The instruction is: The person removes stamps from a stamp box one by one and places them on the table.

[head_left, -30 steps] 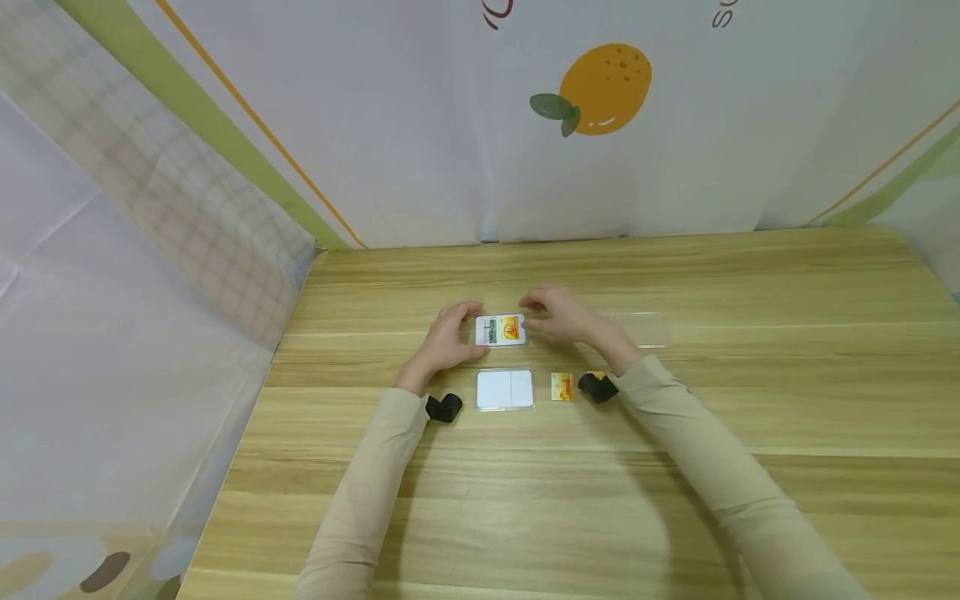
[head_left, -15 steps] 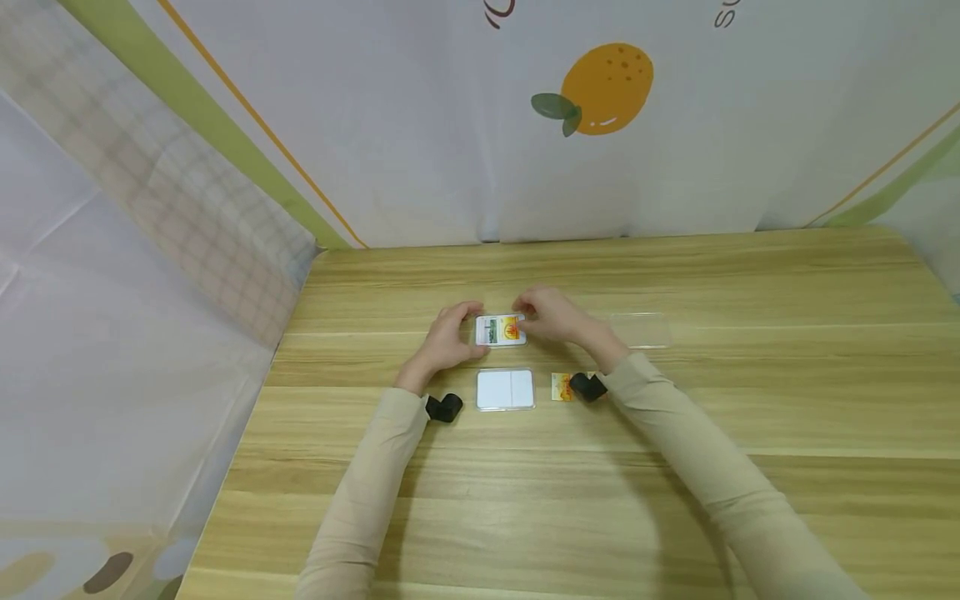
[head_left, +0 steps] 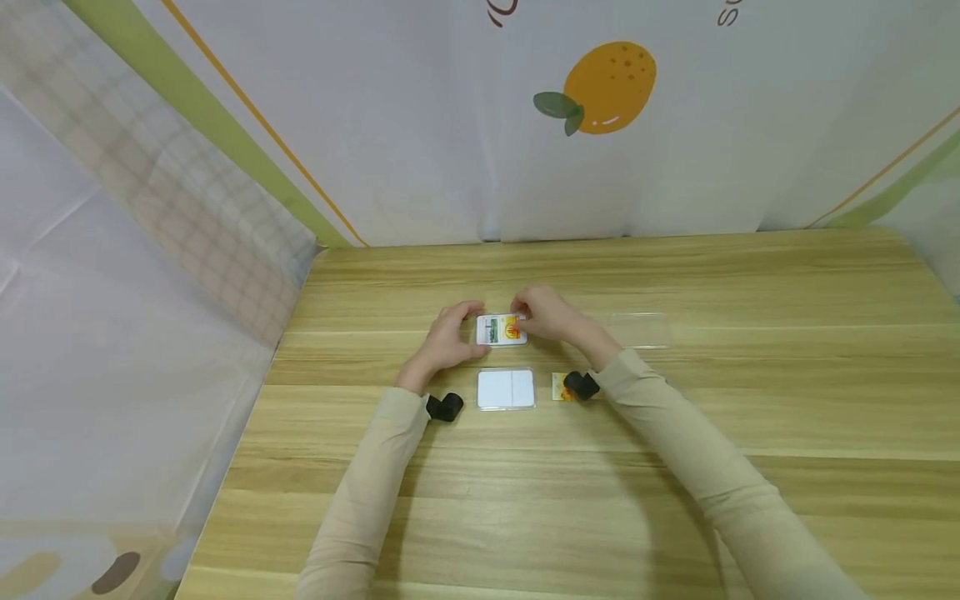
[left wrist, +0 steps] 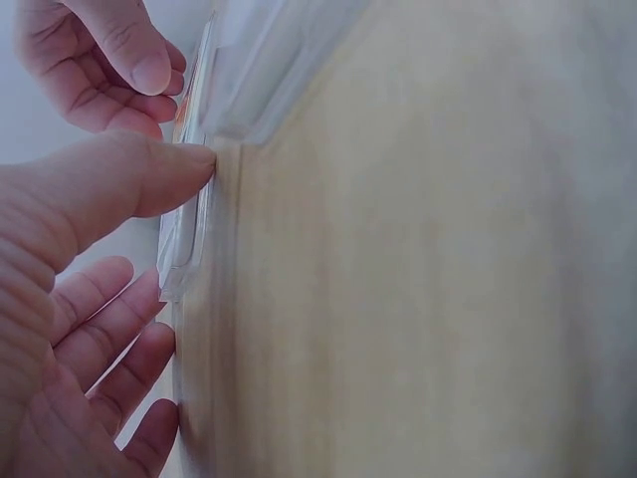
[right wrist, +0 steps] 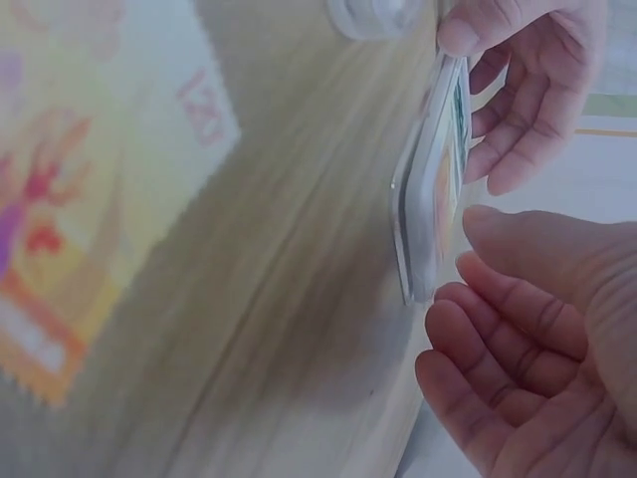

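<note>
My left hand (head_left: pixel 448 337) holds a clear stamp case (head_left: pixel 481 340) by its edges, thumb on the near side and fingers at the far side. A white insert in the case bears a green stamp (head_left: pixel 492 330) and an orange-yellow stamp (head_left: pixel 511 327). My right hand (head_left: pixel 551 315) is over the case's right end; in the right wrist view its thumb tip lies at the orange-yellow stamp (right wrist: pixel 445 209), with the other fingers loosely bent beside the case. Whether the thumb presses it I cannot tell.
Nearer me lies a second clear case (head_left: pixel 495 389) with a plain white insert. A loose stamp (head_left: pixel 558 387) lies to its right, partly behind the black wrist camera (head_left: pixel 581 385). A clear lid (head_left: pixel 648 330) lies right of my right hand on the wooden table (head_left: pixel 465 517).
My right hand has shifted slightly left over the case's right end, its thumb now over the orange-yellow stamp. My left hand and the case have stayed in place.
</note>
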Demonstrator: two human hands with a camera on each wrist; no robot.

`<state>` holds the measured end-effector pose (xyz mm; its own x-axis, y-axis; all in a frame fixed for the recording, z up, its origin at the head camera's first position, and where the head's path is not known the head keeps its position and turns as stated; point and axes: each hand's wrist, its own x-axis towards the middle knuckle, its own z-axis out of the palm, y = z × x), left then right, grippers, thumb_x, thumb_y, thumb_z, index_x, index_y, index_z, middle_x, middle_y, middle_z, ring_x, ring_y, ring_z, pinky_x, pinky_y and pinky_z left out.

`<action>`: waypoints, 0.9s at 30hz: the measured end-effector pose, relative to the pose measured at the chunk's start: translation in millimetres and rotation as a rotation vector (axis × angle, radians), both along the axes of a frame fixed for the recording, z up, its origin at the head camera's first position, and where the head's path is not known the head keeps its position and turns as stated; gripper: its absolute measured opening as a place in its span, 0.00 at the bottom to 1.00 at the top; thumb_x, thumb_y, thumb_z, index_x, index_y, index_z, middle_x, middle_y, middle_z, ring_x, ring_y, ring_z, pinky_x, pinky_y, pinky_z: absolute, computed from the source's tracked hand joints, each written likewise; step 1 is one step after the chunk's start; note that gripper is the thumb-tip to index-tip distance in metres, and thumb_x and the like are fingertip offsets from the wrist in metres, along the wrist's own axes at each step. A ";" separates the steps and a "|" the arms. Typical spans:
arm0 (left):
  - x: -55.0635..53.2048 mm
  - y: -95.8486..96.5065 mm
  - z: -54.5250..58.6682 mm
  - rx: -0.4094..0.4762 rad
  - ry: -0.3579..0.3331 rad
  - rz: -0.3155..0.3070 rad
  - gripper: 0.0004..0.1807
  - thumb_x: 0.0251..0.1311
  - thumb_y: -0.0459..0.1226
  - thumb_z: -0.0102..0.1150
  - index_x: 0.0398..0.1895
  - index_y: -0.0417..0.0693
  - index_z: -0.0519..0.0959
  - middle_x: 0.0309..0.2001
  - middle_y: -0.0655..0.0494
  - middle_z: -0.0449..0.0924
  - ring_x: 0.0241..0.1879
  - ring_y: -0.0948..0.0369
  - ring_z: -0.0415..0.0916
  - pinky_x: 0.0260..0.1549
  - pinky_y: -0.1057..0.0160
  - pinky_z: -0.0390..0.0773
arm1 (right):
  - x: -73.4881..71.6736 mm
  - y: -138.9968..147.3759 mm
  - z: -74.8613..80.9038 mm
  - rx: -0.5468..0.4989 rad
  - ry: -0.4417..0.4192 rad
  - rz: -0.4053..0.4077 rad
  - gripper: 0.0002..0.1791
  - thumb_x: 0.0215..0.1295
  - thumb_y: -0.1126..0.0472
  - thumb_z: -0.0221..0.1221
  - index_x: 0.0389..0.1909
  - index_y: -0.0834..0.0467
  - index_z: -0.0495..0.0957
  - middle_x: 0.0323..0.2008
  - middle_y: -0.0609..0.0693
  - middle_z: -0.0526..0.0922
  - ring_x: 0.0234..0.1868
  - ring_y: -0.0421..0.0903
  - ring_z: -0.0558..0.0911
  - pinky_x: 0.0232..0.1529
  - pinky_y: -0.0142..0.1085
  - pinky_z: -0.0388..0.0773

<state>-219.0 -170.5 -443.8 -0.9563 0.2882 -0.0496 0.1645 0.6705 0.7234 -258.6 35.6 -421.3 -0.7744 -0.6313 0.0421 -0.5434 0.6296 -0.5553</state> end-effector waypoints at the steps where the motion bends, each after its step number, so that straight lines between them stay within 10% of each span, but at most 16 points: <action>1: 0.1 0.0 -0.2 0.001 0.002 -0.001 0.38 0.47 0.33 0.70 0.64 0.42 0.65 0.60 0.50 0.70 0.60 0.52 0.60 0.61 0.52 0.59 | -0.5 -0.4 -0.5 0.003 0.004 0.002 0.10 0.56 0.68 0.63 0.37 0.69 0.78 0.32 0.56 0.79 0.35 0.49 0.75 0.39 0.39 0.74; 27: -0.3 0.9 0.2 -0.006 -0.008 0.004 0.38 0.47 0.33 0.70 0.64 0.43 0.65 0.61 0.50 0.69 0.61 0.53 0.59 0.62 0.53 0.58 | 0.5 -11.4 4.1 0.083 -0.071 -0.129 0.04 0.53 0.70 0.63 0.29 0.66 0.78 0.29 0.54 0.76 0.32 0.48 0.72 0.36 0.38 0.71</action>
<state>-219.2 -169.6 -443.6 -0.9571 0.2837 -0.0589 0.1559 0.6757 0.7205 -258.1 24.2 -417.2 -0.8485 -0.5253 -0.0641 -0.4161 0.7371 -0.5325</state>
